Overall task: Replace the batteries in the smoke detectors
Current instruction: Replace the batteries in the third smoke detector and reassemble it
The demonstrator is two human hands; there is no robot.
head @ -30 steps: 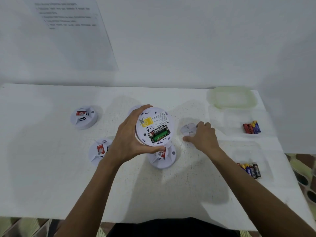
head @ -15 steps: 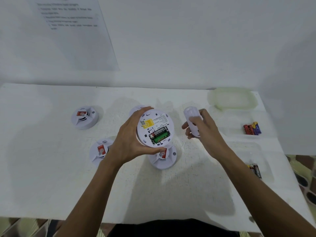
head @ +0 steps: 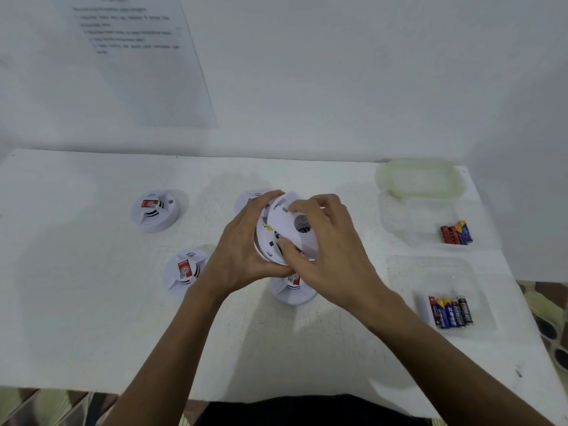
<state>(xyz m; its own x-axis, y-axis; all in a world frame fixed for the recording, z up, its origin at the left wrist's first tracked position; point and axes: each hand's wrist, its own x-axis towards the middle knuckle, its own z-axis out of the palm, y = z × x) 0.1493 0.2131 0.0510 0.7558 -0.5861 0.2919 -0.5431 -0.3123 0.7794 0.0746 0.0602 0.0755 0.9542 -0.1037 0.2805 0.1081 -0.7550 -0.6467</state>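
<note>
Bright, even light — soft shadows, slight blur.

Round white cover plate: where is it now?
Head view, centre: the round white cover plate is held tilted by the right hand against the white smoke detector in the left hand, above another detector on the white table.

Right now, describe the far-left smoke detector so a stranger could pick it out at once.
Start at the white table and look at its left half, where two round white smoke detectors lie. The far-left detector is the one closer to the wall. Unlike the near detector, it lies farthest left of everything on the table.
</note>
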